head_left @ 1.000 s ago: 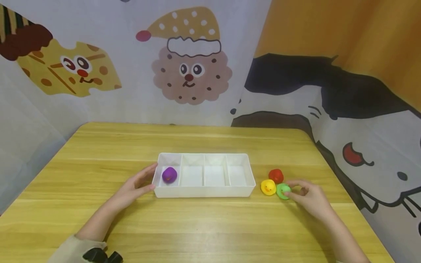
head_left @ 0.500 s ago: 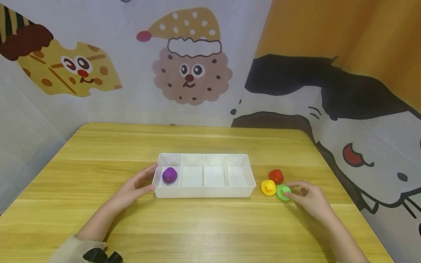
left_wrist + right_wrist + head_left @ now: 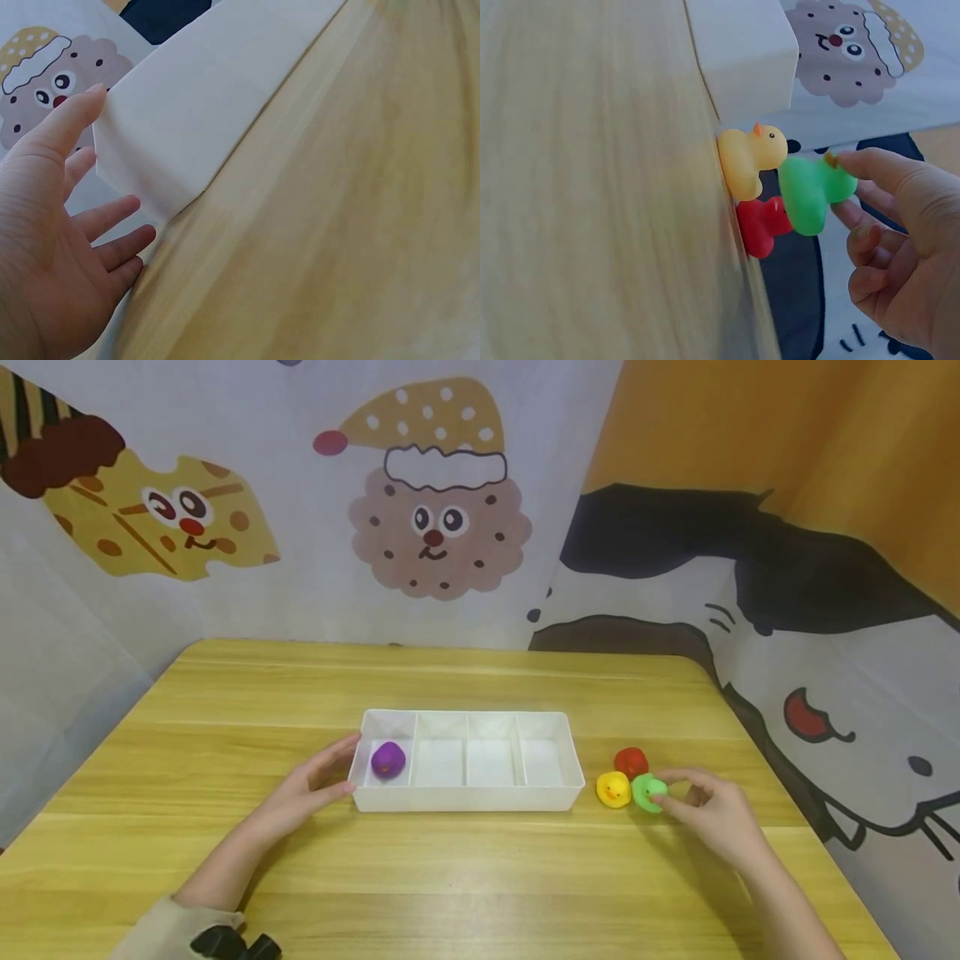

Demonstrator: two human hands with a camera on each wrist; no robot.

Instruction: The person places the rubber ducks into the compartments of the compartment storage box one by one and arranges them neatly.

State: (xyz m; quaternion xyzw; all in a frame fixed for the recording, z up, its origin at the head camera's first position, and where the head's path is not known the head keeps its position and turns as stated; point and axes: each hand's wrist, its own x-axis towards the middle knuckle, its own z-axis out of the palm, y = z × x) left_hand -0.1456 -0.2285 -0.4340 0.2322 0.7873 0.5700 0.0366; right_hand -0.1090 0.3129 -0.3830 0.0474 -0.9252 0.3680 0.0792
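A white compartment box (image 3: 465,798) rests on the table, with a purple rubber duck (image 3: 387,761) inside its leftmost compartment. My left hand (image 3: 309,789) is at the box's left end, thumb at the near corner and fingers along the side, spread rather than curled in the left wrist view. My right hand (image 3: 712,814) pinches a green rubber duck (image 3: 810,193) by its head between thumb and fingers, a little off the tabletop. Beside it, a yellow rubber duck (image 3: 613,790) and a red rubber duck (image 3: 632,762) sit on the table, right of the box.
The wooden table (image 3: 450,877) has rounded far corners. Behind it hangs a curtain (image 3: 300,602) printed with cartoon figures. A black strap piece (image 3: 234,943) sits at my left cuff.
My right hand has raised the green duck slightly off the table. The left hand, the box and the other ducks stay in place.
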